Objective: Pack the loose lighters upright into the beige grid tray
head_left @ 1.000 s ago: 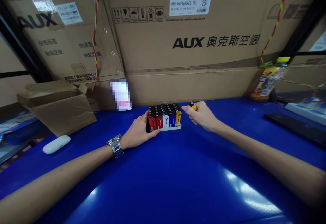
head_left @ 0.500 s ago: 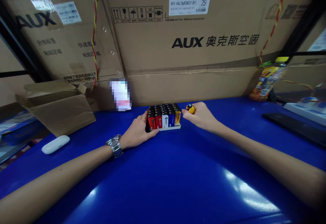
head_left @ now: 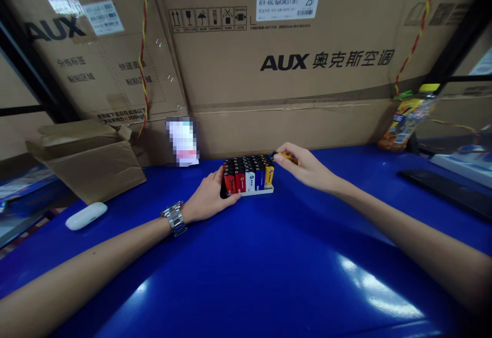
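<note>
Upright lighters [head_left: 249, 180] with black tops stand in rows in a small white tray [head_left: 257, 193] on the blue table. The front row shows red, white, blue and yellow bodies. My left hand [head_left: 205, 200] grips the tray's left end, thumb at the front corner and fingers along the side. In my right hand [head_left: 309, 169] a yellow lighter [head_left: 291, 159] is pinched between thumb and fingers. It lies tilted, its black top pointing left, by the tray's back right corner. Whether it touches the other lighters I cannot tell.
Behind the table [head_left: 230, 276] rises a large cardboard box [head_left: 230, 81]. At left are an open small carton [head_left: 92, 169], a white case [head_left: 86, 216] and a lit, blurred-out screen [head_left: 183, 142]. A drink bottle [head_left: 409, 117] and a long black object [head_left: 446, 192] are at right.
My right hand has turned the yellow lighter from end-on to side-on, its black top now leftward near the tray. My left hand still holds the tray.
</note>
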`<act>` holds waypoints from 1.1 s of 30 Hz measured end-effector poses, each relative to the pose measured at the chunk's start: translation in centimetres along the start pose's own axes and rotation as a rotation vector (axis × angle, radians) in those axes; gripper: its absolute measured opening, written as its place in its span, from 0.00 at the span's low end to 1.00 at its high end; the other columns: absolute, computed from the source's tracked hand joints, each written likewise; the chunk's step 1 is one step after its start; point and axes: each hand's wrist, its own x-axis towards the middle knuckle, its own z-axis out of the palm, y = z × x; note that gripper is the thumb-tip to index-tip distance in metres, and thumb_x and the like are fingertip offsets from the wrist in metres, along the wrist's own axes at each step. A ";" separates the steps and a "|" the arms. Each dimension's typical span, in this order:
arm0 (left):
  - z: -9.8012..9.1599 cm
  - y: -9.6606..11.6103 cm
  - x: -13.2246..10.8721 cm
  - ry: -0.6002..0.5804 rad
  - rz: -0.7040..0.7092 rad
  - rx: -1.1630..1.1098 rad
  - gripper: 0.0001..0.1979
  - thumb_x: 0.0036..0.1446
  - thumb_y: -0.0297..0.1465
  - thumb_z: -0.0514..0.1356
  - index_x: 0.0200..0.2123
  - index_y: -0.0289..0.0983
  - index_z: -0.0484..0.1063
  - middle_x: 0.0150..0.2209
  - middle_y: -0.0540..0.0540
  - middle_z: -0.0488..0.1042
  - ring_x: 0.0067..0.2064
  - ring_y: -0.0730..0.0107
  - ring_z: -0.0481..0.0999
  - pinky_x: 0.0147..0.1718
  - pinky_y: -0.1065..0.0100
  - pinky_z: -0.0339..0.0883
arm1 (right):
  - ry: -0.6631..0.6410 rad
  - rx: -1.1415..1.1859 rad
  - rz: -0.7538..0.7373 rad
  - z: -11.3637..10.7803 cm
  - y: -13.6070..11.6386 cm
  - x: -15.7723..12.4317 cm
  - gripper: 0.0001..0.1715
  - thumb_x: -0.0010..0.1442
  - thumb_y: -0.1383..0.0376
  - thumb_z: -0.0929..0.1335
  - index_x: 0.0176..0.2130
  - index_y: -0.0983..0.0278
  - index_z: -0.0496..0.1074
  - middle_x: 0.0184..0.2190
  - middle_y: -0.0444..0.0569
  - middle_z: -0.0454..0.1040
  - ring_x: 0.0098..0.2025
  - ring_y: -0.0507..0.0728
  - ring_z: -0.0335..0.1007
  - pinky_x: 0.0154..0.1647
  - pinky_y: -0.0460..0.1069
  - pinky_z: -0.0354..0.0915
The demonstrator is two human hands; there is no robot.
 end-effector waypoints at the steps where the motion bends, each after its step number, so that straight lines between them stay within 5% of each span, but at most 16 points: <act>1: 0.0 0.0 0.0 0.000 0.002 -0.002 0.34 0.52 0.41 0.59 0.59 0.36 0.54 0.51 0.36 0.68 0.50 0.50 0.69 0.47 0.51 0.63 | -0.015 -0.007 -0.011 -0.1 -0.1 0.0 0.20 0.60 0.51 0.63 0.31 0.65 0.68 0.26 0.46 0.67 0.28 0.51 0.60 0.29 0.48 0.57; 10: 0.2 -0.3 0.0 -0.011 0.002 0.024 0.33 0.52 0.43 0.59 0.58 0.36 0.56 0.51 0.36 0.68 0.51 0.49 0.68 0.47 0.50 0.62 | -0.176 0.278 0.136 0.4 -0.6 -0.8 0.16 0.55 0.54 0.68 0.34 0.65 0.70 0.20 0.44 0.70 0.21 0.50 0.65 0.23 0.47 0.60; 16: 0.1 -0.2 0.1 -0.019 -0.013 0.018 0.35 0.52 0.43 0.59 0.59 0.35 0.54 0.52 0.35 0.67 0.52 0.50 0.68 0.48 0.50 0.62 | -0.305 0.174 0.194 0.5 -0.1 -0.7 0.16 0.57 0.54 0.65 0.35 0.65 0.69 0.22 0.48 0.75 0.21 0.53 0.71 0.24 0.48 0.64; 23: 0.2 0.0 -0.3 0.021 -0.043 -0.047 0.41 0.51 0.46 0.60 0.62 0.37 0.48 0.55 0.36 0.66 0.53 0.50 0.67 0.49 0.51 0.63 | -0.637 -0.109 0.176 -0.4 -0.2 -0.6 0.26 0.53 0.46 0.66 0.21 0.65 0.69 0.16 0.45 0.70 0.17 0.50 0.64 0.21 0.48 0.57; 27: -1.0 0.6 0.4 0.128 -0.135 0.022 0.45 0.53 0.53 0.55 0.64 0.33 0.41 0.60 0.31 0.58 0.59 0.45 0.59 0.54 0.46 0.57 | -0.666 -0.230 0.085 -0.4 0.4 -0.6 0.27 0.52 0.43 0.66 0.22 0.64 0.68 0.18 0.44 0.69 0.20 0.50 0.60 0.24 0.48 0.53; 30: -2.8 2.5 2.3 0.142 0.007 0.139 0.36 0.58 0.53 0.48 0.63 0.38 0.49 0.62 0.36 0.55 0.61 0.48 0.57 0.56 0.47 0.54 | -0.695 -0.288 0.039 -0.5 0.3 -0.5 0.28 0.52 0.43 0.65 0.23 0.64 0.66 0.18 0.43 0.68 0.21 0.50 0.58 0.25 0.48 0.52; 33: -3.9 5.0 4.9 -0.086 0.192 0.315 0.32 0.58 0.55 0.44 0.63 0.52 0.48 0.64 0.41 0.51 0.60 0.41 0.56 0.53 0.40 0.52 | -0.709 -0.293 0.030 -0.6 -0.1 -0.6 0.27 0.55 0.44 0.64 0.23 0.64 0.64 0.18 0.42 0.66 0.20 0.49 0.56 0.24 0.47 0.50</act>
